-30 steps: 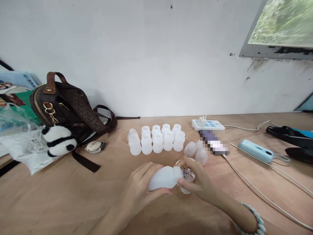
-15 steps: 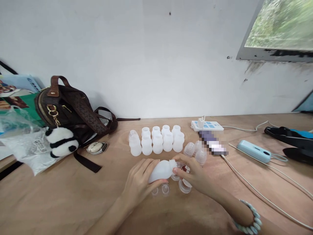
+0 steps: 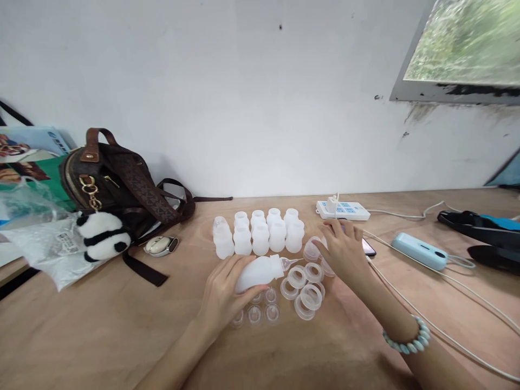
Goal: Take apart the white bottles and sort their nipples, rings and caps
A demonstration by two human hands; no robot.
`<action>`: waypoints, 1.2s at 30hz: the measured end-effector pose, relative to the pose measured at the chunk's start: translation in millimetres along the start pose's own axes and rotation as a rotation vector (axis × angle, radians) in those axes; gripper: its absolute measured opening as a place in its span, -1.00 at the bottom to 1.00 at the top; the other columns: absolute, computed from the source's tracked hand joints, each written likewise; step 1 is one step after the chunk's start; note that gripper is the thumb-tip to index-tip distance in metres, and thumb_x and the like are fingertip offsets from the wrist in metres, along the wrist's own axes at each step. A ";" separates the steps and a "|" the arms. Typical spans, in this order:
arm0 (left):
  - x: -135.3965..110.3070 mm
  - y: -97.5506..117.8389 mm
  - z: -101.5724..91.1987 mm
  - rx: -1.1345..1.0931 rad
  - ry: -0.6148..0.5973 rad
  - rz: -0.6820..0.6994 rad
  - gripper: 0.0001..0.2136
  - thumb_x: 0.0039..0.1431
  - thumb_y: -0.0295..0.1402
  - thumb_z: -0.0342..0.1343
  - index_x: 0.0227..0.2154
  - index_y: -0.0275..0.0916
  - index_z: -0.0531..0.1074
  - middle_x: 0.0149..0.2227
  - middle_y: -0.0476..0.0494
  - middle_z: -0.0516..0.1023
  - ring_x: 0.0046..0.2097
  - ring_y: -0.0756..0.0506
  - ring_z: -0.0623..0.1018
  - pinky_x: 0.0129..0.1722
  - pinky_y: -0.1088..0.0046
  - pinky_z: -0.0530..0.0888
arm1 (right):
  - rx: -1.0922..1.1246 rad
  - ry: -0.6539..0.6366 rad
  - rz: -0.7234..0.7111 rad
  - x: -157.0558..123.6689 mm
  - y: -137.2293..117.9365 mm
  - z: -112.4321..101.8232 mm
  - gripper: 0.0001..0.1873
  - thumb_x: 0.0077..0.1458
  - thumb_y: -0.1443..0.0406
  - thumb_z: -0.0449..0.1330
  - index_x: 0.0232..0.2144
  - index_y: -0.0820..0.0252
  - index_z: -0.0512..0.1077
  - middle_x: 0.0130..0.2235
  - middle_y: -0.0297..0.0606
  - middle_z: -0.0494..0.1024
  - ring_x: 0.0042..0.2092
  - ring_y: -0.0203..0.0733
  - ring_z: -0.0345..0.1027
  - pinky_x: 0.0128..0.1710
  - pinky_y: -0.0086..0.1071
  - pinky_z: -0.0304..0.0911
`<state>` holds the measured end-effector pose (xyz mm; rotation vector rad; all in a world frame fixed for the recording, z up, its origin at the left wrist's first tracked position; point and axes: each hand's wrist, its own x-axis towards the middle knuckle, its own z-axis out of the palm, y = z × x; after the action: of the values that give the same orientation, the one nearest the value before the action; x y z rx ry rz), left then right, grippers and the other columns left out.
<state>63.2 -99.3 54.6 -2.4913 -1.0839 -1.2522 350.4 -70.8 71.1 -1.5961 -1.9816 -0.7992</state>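
My left hand is closed around a white translucent baby bottle, tilted on its side. A clear nipple sticks out of its neck toward the right. My right hand reaches over the clear dome caps, fingers apart, the thumb at one cap; whether it touches is hard to tell. Several clear screw rings lie in a loose pile between the hands. Below the held bottle are several clear nipples, partly covered by my left hand. White bottles stand in rows behind, with one capped bottle at their left end.
A phone lies partly under my right hand, near a power strip. To the right are a white cable and a light-blue power bank. On the left sit a brown backpack, a panda plush and a mouse.
My right hand has let go of the bottle's neck and moved up and right to the dome caps. My left hand keeps the bottle, slightly shifted left, exposing its nipple and the rings.
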 end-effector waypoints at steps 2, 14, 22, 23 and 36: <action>0.5 0.6 -1.2 0.005 0.002 0.001 -0.63 0.23 -0.07 0.15 -0.08 -0.25 0.37 -0.22 -0.21 0.59 -0.23 -0.18 0.60 -0.26 0.30 0.53 | -0.045 -0.059 -0.045 -2.0 1.0 7.8 -0.84 0.20 0.28 0.18 -0.26 0.26 0.52 0.02 0.02 0.52 -0.01 0.21 0.27 -0.09 -0.03 0.10; 5.4 2.2 -7.9 -0.101 0.074 -0.143 -0.65 0.20 -0.09 0.20 -0.10 -0.23 0.40 -0.20 -0.19 0.60 -0.20 -0.18 0.60 -0.22 0.31 0.52 | 0.948 0.079 0.299 5.9 3.5 -30.3 -0.81 0.18 0.16 0.20 -0.23 0.14 0.42 -0.26 -0.20 0.58 -0.30 -0.09 0.46 -0.25 -0.15 0.35; 8.8 9.4 -10.8 -0.231 0.058 -0.237 -0.64 0.13 -0.06 0.25 -0.17 -0.24 0.47 -0.27 -0.15 0.63 -0.28 -0.16 0.62 -0.29 0.35 0.55 | 1.534 -0.213 0.189 -5.6 -31.9 -39.0 -0.71 0.19 0.24 0.23 -0.01 0.02 0.47 -0.04 -0.18 0.57 -0.32 -0.22 0.53 -0.33 -0.29 0.52; 8.9 10.5 -11.2 -0.253 0.052 -0.222 -0.64 0.12 -0.06 0.26 -0.17 -0.24 0.48 -0.26 -0.16 0.64 -0.27 -0.16 0.63 -0.29 0.35 0.56 | 1.521 -0.234 0.166 -7.5 -34.0 -38.3 -0.71 0.20 0.24 0.23 -0.01 0.02 0.49 -0.02 -0.17 0.57 -0.23 -0.17 0.53 -0.29 -0.28 0.53; 8.5 18.4 -12.7 -0.313 0.006 -0.196 -0.61 0.09 0.00 0.26 -0.26 -0.28 0.52 -0.35 -0.17 0.67 -0.37 -0.14 0.63 -0.40 0.41 0.55 | 1.647 -0.268 0.161 -18.7 -52.4 -35.6 -0.72 0.22 0.18 0.22 -0.02 0.04 0.50 -0.12 -0.17 0.60 -0.34 -0.19 0.55 -0.32 -0.30 0.51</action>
<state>70.5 -113.5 72.4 -2.6493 -1.2415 -1.5953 303.2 -116.7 76.4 -0.7284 -1.6376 1.0051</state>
